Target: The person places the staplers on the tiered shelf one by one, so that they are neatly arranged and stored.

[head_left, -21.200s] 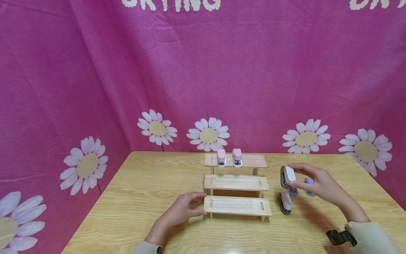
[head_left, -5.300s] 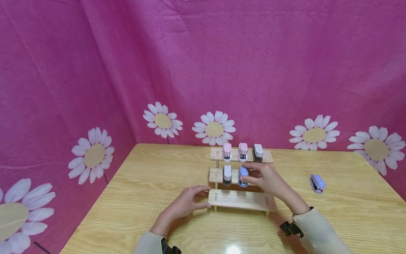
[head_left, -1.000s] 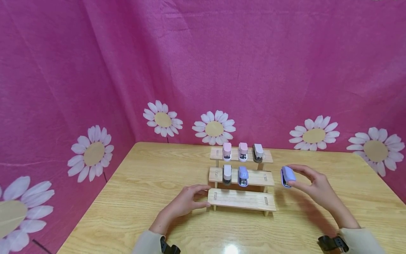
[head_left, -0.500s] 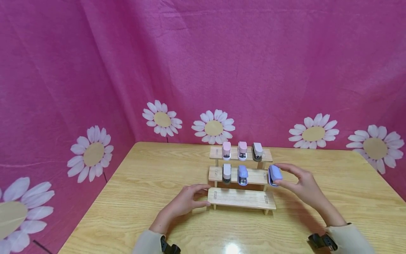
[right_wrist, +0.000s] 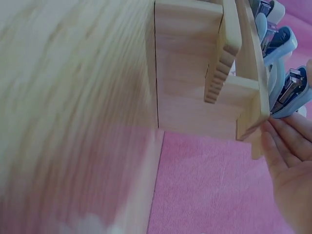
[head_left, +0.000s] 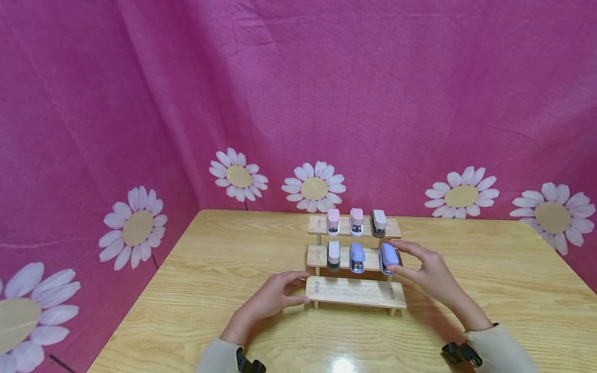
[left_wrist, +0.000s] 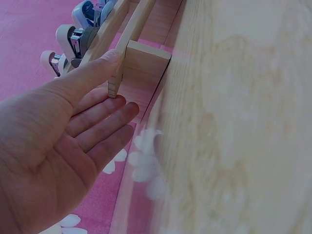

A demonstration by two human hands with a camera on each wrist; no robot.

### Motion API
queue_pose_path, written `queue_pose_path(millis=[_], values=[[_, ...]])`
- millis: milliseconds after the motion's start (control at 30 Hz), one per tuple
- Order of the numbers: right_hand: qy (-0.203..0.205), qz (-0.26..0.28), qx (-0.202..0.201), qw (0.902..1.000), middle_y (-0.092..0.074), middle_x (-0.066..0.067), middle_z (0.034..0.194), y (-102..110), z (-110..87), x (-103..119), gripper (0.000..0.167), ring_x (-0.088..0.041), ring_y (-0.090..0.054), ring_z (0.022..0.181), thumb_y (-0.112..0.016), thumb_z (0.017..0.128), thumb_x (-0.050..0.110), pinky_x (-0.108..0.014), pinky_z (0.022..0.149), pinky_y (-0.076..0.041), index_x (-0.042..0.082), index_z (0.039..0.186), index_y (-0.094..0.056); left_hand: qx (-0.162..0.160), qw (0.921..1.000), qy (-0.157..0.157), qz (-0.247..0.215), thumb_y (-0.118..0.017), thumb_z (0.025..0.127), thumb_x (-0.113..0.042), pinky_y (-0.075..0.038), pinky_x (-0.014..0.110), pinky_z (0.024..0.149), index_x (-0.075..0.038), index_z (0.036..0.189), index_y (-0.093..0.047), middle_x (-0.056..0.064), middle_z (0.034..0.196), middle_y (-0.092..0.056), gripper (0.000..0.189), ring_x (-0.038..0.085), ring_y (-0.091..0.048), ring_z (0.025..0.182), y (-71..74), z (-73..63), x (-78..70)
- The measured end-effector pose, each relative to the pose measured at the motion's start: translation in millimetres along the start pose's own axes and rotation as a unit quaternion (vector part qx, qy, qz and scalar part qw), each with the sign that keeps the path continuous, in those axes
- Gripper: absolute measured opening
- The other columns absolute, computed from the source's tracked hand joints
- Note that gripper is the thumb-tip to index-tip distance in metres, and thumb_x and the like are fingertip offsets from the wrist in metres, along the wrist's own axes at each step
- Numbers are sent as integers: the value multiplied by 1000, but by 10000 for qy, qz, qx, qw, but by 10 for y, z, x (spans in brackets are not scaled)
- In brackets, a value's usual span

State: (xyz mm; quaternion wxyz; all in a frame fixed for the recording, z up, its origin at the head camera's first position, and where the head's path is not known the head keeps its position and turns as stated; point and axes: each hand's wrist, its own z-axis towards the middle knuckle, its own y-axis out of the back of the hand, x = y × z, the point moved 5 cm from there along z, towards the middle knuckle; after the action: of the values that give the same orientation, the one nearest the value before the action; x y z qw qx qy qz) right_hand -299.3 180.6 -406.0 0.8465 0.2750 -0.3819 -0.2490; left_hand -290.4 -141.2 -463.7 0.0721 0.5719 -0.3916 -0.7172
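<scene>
A three-step wooden display stand (head_left: 354, 291) is on the table, with small staplers on its upper two steps. My right hand (head_left: 434, 270) pinches a periwinkle stapler (head_left: 389, 258) between thumb and fingers at the right end of the middle step. In the right wrist view this stapler (right_wrist: 292, 90) sits right at the board's edge. Left of it on that step are another periwinkle stapler (head_left: 357, 257) and a white-and-grey stapler (head_left: 333, 255). My left hand (head_left: 272, 296) holds the bottom step's left end, the thumb (left_wrist: 109, 56) against the board and the other fingers extended beyond it.
On the top step stand two pink staplers, one left (head_left: 333, 221) and one in the middle (head_left: 356, 221), and a white-and-dark stapler (head_left: 379, 223) on the right. A pink daisy-printed cloth (head_left: 373, 103) hangs behind the wooden table (head_left: 513, 280).
My right hand has carried the periwinkle stapler leftward from beside the stand onto the middle step's right end. Other staplers moved from table to steps earlier. My left hand keeps its place.
</scene>
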Motion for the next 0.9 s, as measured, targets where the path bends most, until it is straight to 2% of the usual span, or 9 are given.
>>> queue_pose_path(millis=[67,133,167,300,367,400,633,733,900], values=[[-29,-21,41,10000,-68,-15,124,-22,4,26,55,-20,-63,116,-83,77,16,-30,96,-56,9,128,-64,0,10000,5,-27,-73,88,-29,-51,40,105,-10,136,-56,10,133,-64,55,21,-65,117,-2,1,-2],[-38,-66,52,10000,-68,-16,125,-39,10,41,54,-36,-62,114,-82,78,16,-40,94,-56,9,128,-64,6,10000,22,-37,-73,88,-28,-51,39,105,-10,136,-56,10,132,-64,55,21,-65,117,-3,2,-1],[-50,-61,56,10000,-68,-17,125,-48,13,45,54,-39,-62,114,-82,78,16,-47,93,-56,8,128,-64,8,10000,29,-53,-73,88,-28,-51,39,105,-10,136,-56,10,132,-64,54,21,-65,117,-3,3,-2],[-74,-97,49,9999,-68,-19,123,-75,30,46,53,-39,-63,114,-82,79,16,-49,91,-57,6,127,-64,1,10000,36,-50,-74,87,-28,-52,39,105,-10,136,-56,9,132,-64,55,21,-65,117,0,4,-3],[-108,-26,97,9999,-67,-22,123,-89,36,50,52,-41,-62,114,-81,80,15,-58,90,-54,4,128,-64,-7,10000,21,-47,-74,87,-28,-52,39,105,-10,136,-56,9,132,-64,55,21,-65,117,2,2,-5],[-134,0,127,9998,-67,-22,124,-95,38,52,52,-42,-62,115,-80,80,15,-59,91,-54,4,128,-63,-7,10000,8,-38,-74,87,-28,-52,39,105,-9,136,-56,10,132,-64,55,21,-65,117,1,1,-6],[-507,62,443,9977,-66,-23,126,-120,49,56,50,-38,-63,114,-75,87,21,-57,90,-55,2,131,-61,-10,10000,-23,-67,-73,88,-29,-52,38,105,-9,137,-55,10,132,-64,56,21,-65,117,1,-6,-10],[-659,99,536,9963,-64,-24,127,-124,49,58,51,-41,-62,115,-74,88,24,-58,91,-54,1,131,-60,-19,10000,-52,-56,-73,88,-28,-52,39,105,-9,137,-55,10,131,-65,56,21,-65,117,1,-8,-16],[-565,131,500,9971,-63,-24,129,-134,39,85,51,-45,-58,120,-74,88,22,-62,96,-50,1,132,-59,-9,10000,-28,-53,-73,88,-27,-52,38,104,-9,136,-56,9,129,-65,55,21,-65,116,-4,-7,-13]])
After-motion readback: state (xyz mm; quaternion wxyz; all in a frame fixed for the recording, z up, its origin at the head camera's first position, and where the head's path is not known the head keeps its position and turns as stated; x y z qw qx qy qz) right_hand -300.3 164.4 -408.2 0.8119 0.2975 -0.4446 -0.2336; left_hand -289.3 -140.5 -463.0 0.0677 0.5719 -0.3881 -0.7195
